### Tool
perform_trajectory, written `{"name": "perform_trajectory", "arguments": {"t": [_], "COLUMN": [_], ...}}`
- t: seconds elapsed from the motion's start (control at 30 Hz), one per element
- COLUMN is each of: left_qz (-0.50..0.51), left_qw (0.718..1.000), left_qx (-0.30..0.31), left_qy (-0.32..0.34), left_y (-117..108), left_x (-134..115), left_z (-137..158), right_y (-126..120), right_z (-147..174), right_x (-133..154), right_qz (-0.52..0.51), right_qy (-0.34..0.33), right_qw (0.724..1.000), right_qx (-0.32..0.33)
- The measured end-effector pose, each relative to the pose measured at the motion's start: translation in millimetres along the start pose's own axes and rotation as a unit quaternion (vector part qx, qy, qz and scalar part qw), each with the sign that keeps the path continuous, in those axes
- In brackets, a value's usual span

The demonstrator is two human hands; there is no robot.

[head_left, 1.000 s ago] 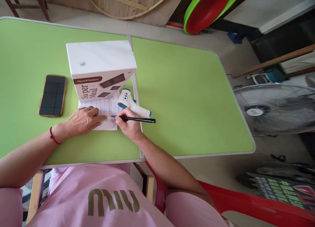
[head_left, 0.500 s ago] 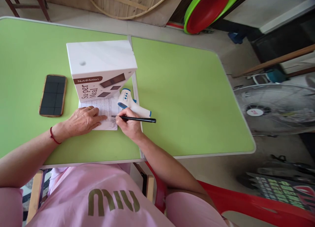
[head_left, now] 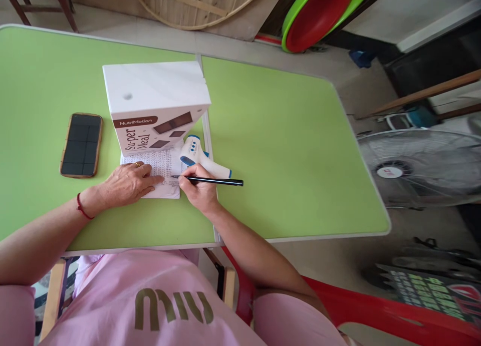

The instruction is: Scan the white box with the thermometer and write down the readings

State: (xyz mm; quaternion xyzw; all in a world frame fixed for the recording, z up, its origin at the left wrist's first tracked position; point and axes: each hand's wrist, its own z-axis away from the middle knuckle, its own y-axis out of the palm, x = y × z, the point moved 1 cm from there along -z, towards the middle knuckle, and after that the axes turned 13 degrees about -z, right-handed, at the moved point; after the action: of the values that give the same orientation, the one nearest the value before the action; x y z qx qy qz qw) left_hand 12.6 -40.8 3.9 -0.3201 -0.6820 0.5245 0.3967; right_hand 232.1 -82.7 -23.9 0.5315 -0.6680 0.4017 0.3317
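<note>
A sheet of paper covered in small handwriting lies on the green table, its far part hidden behind a white box. My left hand rests flat on the paper's left side, fingers stretched out and the index finger pointing at the writing. Pinched in my right hand is a black pen, its tip at the right part of the paper and its rear end pointing right. Just beyond my right hand lies a white and blue infrared thermometer, partly covered by the fingers.
The tall box stands upright close beyond both hands. To the left lies a smartphone in a brown-edged case. Off the table's right end stands a fan, and a red chair is at the lower right.
My right hand and the pen have shifted slightly to the right, with the pen's rear end farther right. The left hand stays in place on the paper.
</note>
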Motion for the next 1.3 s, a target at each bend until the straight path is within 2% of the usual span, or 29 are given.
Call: {"name": "perform_trajectory", "arguments": {"t": [0.47, 0.73, 1.0, 1.3], "left_qz": [0.004, 0.003, -0.005, 0.002], "left_qw": [1.000, 1.000, 1.000, 1.000], "left_qx": [0.001, 0.008, 0.014, 0.007], "left_qy": [-0.002, -0.002, 0.000, -0.003], "left_y": [0.2, -1.7, -1.2, -1.3], "left_x": [-0.3, 0.1, -0.4, -0.2], "left_z": [-0.6, -0.2, -0.7, -0.2], "right_y": [0.4, -0.1, 0.0, -0.4], "right_z": [-1.3, -2.0, -1.8, 1.5], "right_x": [2.3, 2.9, 3.2, 1.9], "right_qz": [0.022, 0.044, 0.014, 0.005], "right_qy": [-0.002, 0.028, 0.011, 0.014], "right_qw": [1.000, 0.998, 0.999, 1.000], "right_qx": [0.013, 0.030, 0.038, 0.014]}}
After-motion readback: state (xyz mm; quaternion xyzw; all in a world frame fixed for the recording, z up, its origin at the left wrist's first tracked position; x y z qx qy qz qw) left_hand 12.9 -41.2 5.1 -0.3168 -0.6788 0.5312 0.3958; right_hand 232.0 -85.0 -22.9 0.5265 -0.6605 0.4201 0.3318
